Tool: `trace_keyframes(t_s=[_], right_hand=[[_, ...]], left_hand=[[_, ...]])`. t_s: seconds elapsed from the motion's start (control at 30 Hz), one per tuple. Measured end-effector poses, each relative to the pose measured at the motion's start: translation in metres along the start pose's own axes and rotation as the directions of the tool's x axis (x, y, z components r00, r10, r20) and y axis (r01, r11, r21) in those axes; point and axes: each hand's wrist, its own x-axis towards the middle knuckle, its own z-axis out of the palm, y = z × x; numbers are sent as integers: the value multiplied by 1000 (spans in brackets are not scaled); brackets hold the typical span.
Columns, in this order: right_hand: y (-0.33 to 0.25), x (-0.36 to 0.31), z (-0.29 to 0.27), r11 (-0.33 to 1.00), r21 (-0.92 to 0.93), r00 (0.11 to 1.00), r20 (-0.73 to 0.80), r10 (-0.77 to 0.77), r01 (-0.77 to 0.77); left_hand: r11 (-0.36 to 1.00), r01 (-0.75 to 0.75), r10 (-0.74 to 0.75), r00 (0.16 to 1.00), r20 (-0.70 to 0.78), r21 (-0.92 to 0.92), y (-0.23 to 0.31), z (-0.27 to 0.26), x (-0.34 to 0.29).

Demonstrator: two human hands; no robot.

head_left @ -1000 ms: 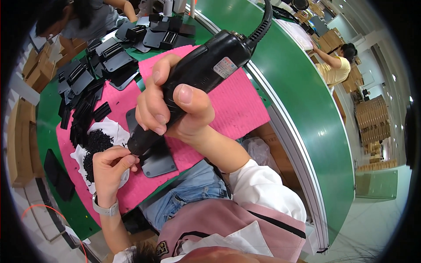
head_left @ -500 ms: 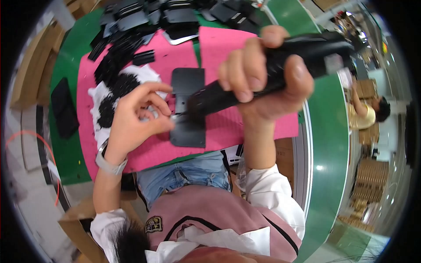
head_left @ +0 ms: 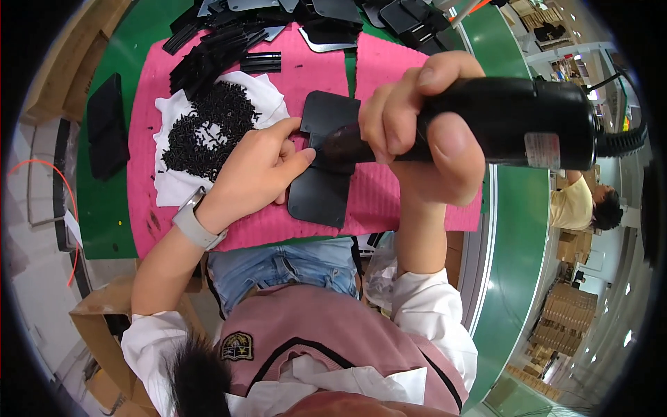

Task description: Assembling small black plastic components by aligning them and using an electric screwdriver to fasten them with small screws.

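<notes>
My right hand [head_left: 431, 132] is wrapped round a black electric screwdriver [head_left: 500, 118], its cord leaving the rear end. The screwdriver's narrow nose slants left and down to the middle of a black two-panel plate [head_left: 319, 193]; the very tip is hard to make out. At that joint my left hand [head_left: 260, 163] grips the plate's left side, thumb by the screwdriver tip and index finger at the upper panel. Whether a small screw sits between those fingers is hidden. Beside my left hand, a heap of black screws [head_left: 187, 142] lies on a white cloth [head_left: 167, 187].
Pink foam sheets [head_left: 149, 90] cover part of the green table [head_left: 514, 229]. Black strips [head_left: 208, 66] and stacked black plates [head_left: 326, 24] crowd the far side. Another black plate [head_left: 108, 128] lies at the left edge. A person in yellow [head_left: 573, 205] is off to the right.
My left hand has gone from a loose pinch beside the plate to holding it at the joint. The plate appears slightly tilted now, and the view has shifted. The screwdriver stays over the plate's middle.
</notes>
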Motion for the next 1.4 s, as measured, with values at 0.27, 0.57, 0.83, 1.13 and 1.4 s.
trace_keyframes(t_s=[0.27,0.57,0.83,1.13,1.4], right_hand=[[7,16,6,982,-172,993,70,92,-79],[7,16,8,988,-126,990,91,104,-92],[10,17,4,991,-104,982,162,100,-84],[8,16,9,991,-93,985,130,111,-99],[-13,4,-23,995,64,994,-84,76,-71]], left_hand=[[999,52,-52,998,25,-12,-6,-1,3],[999,51,-51,999,13,7,-5,0,2],[998,44,-43,999,-19,36,-5,1,2],[977,-133,151,984,-97,168,-21,3,4],[992,-34,43,997,-70,125,-1,2,0]])
